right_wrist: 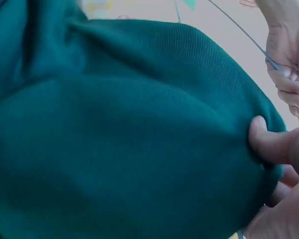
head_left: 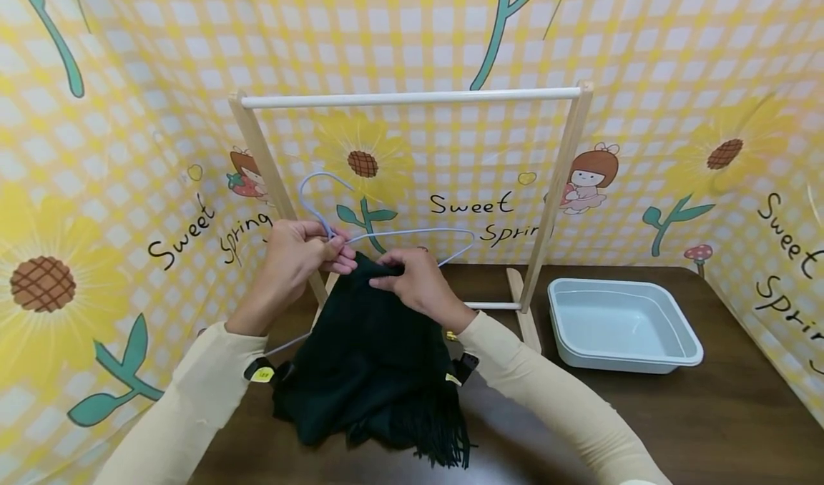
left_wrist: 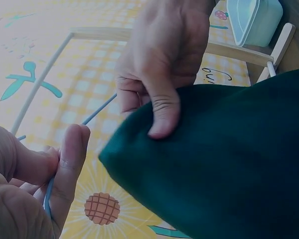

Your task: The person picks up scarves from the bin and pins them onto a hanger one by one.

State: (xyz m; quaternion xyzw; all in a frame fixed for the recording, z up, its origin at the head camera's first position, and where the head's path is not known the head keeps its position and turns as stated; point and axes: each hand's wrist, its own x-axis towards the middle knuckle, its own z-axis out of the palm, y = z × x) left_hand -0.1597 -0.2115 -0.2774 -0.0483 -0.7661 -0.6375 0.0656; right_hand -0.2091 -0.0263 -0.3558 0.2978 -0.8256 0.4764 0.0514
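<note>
Wooden rack (head_left: 412, 99) behind green scarf (head_left: 367, 356).

Matt ribbed cloth scarf (head_left: 367, 356), smooth wire hanger (head_left: 386, 233), wooden rack (head_left: 412, 99)

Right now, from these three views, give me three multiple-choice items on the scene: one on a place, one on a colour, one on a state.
1. Where does the tub sit?
A. on the table right of the wooden rack
B. hanging from the rack's top bar
C. under the scarf

2. What colour is the scarf?
A. yellow
B. dark green
C. white

3. What is the left hand doing?
A. lying flat on the table
B. holding the tub
C. gripping the wire hanger

Answers:
1 A, the head view shows it on the dark table beside the rack.
2 B, both wrist views show dark green cloth.
3 C, its fingers pinch the hanger's wire while the right hand pinches the scarf.
</note>
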